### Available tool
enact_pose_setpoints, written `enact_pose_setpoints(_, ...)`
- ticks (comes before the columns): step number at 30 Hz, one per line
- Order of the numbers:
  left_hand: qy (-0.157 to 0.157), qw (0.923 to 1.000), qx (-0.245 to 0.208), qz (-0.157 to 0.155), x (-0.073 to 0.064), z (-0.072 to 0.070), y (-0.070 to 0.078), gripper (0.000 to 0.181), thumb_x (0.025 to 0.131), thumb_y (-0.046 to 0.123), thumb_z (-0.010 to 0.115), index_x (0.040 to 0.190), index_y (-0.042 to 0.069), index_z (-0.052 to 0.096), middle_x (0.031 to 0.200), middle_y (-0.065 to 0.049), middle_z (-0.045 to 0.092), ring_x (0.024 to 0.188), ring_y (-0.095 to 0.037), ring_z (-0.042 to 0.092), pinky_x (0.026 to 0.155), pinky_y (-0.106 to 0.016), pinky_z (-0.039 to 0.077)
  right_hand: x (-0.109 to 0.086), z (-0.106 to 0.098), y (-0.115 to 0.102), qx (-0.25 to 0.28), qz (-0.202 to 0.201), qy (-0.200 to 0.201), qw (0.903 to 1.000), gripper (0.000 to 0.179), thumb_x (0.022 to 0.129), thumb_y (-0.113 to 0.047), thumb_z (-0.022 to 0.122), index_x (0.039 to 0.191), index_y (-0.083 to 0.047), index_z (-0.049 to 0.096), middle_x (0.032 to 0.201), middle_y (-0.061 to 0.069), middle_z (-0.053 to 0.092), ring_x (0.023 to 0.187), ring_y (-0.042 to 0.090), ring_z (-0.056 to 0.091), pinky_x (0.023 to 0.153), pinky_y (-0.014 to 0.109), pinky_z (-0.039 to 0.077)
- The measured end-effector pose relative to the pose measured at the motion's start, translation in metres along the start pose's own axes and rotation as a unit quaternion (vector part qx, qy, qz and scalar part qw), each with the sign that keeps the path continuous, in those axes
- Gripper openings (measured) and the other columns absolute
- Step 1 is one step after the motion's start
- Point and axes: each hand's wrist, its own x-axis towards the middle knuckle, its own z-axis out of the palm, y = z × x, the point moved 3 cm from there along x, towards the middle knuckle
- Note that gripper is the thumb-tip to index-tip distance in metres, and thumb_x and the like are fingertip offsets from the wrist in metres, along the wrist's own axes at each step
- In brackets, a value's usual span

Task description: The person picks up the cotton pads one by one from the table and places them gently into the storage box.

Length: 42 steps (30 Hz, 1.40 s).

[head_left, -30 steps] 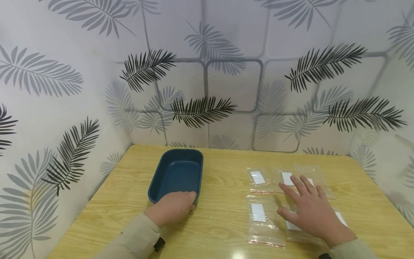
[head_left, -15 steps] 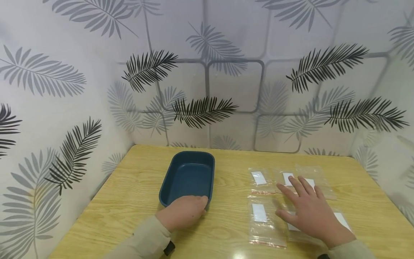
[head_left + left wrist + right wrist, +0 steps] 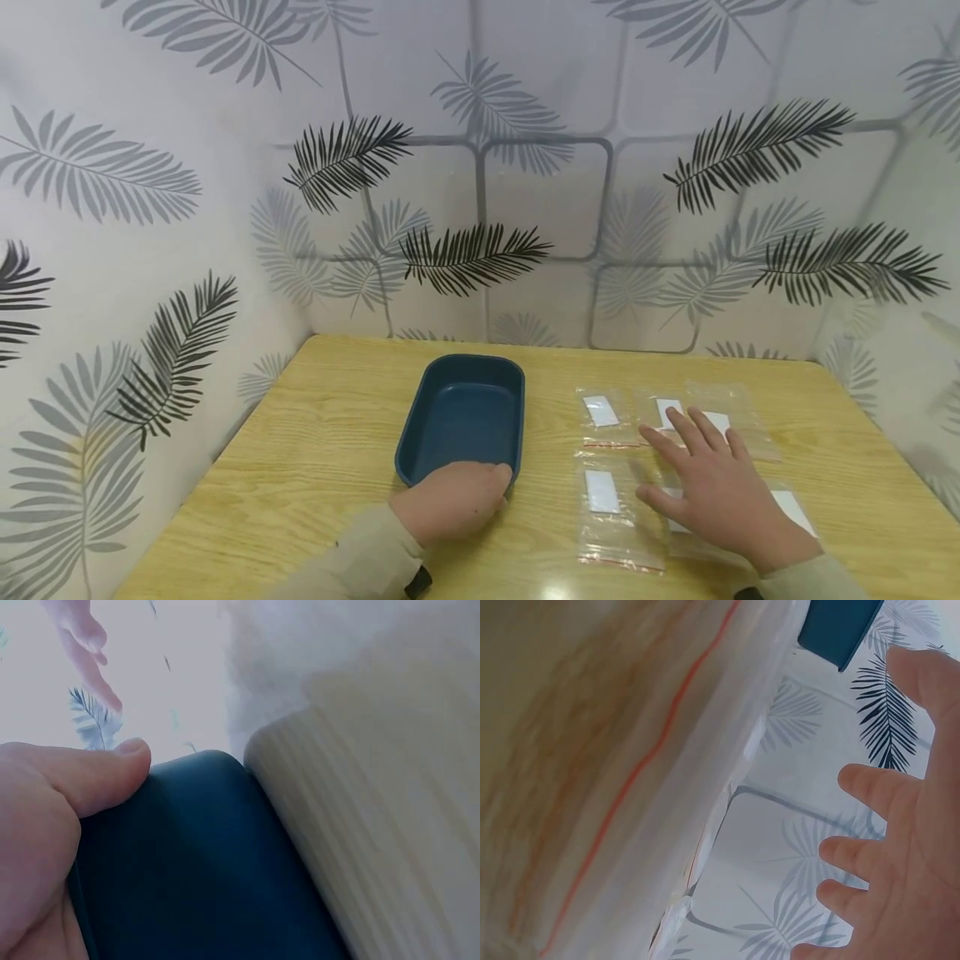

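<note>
A dark blue rectangular tray [image 3: 465, 421] stands on the wooden table, left of centre in the head view. My left hand [image 3: 456, 500] grips its near rim, with the thumb [image 3: 112, 772] along the wall in the left wrist view. Over on the right, my right hand [image 3: 723, 496] spreads its fingers above several clear zip bags with red seal lines, holding nothing. Whether it touches them is unclear. White rectangular pieces lie in the bags, such as the near-left bag [image 3: 617, 537] and the far-left bag [image 3: 597, 412]. The right hand partly covers the others.
The light wooden table [image 3: 337, 383] meets a leaf-patterned wall [image 3: 540, 200] at its back edge. Another patterned wall [image 3: 150, 250] runs along the left side. The bags lie between the tray and the table's right edge.
My left hand has slid the tray rightward and slightly nearer, closer to the bags. The right hand has stayed almost in place over the bags.
</note>
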Motion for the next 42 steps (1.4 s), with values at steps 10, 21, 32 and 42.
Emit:
enact_pose_setpoints(10, -0.009, 0.9999, -0.002, -0.011, 0.017, 0.002, 0.039, 0.016, 0.104, 0.019, 0.057, 0.091, 0.015, 0.05, 0.073, 0.006, 0.053, 0.065, -0.008, 0.052, 0.062, -0.024, 0.043, 0.001, -0.003, -0.003, 0.0, 0.0, -0.003, 1.0, 0.077, 0.089, -0.064, 0.066, 0.15, -0.021, 0.05, 0.156, 0.023, 0.036, 0.144, 0.048, 0.026, 0.101, 0.079, 0.022)
enact_pose_setpoints(21, -0.038, 0.9977, -0.05, -0.026, 0.026, -0.009, 0.045, 0.025, 0.104, 0.039, 0.057, 0.105, 0.015, 0.059, 0.088, 0.005, 0.058, 0.077, -0.009, 0.056, 0.07, -0.028, 0.048, 0.004, -0.003, -0.001, -0.006, -0.012, 0.003, 0.9999, 0.077, 0.088, -0.065, 0.066, 0.149, -0.019, 0.052, 0.156, 0.022, 0.035, 0.143, 0.048, 0.026, 0.1, 0.079, 0.024)
enact_pose_setpoints(32, 0.145, 0.9436, -0.146, -0.259, 0.011, -0.037, -0.072, 0.07, 0.098, 0.038, 0.068, 0.154, 0.007, 0.039, 0.14, -0.018, 0.049, 0.123, -0.032, 0.054, 0.094, -0.049, 0.05, 0.016, -0.001, -0.013, 0.032, -0.025, -0.014, 0.9991, 0.079, 0.084, -0.066, 0.07, 0.147, -0.022, 0.054, 0.157, 0.021, 0.034, 0.144, 0.048, 0.026, 0.102, 0.076, 0.026)
enact_pose_setpoints(42, 0.131, 0.8571, -0.427, -0.257, 0.005, -0.004, -0.105, 0.065, 0.102, 0.014, 0.049, 0.161, 0.009, 0.024, 0.11, -0.01, 0.055, 0.061, -0.022, 0.054, 0.056, -0.04, 0.051, 0.021, 0.0, -0.017, 0.073, -0.021, -0.022, 0.9969, 0.078, 0.083, -0.062, 0.074, 0.147, -0.022, 0.054, 0.16, 0.019, 0.03, 0.145, 0.047, 0.025, 0.101, 0.079, 0.025)
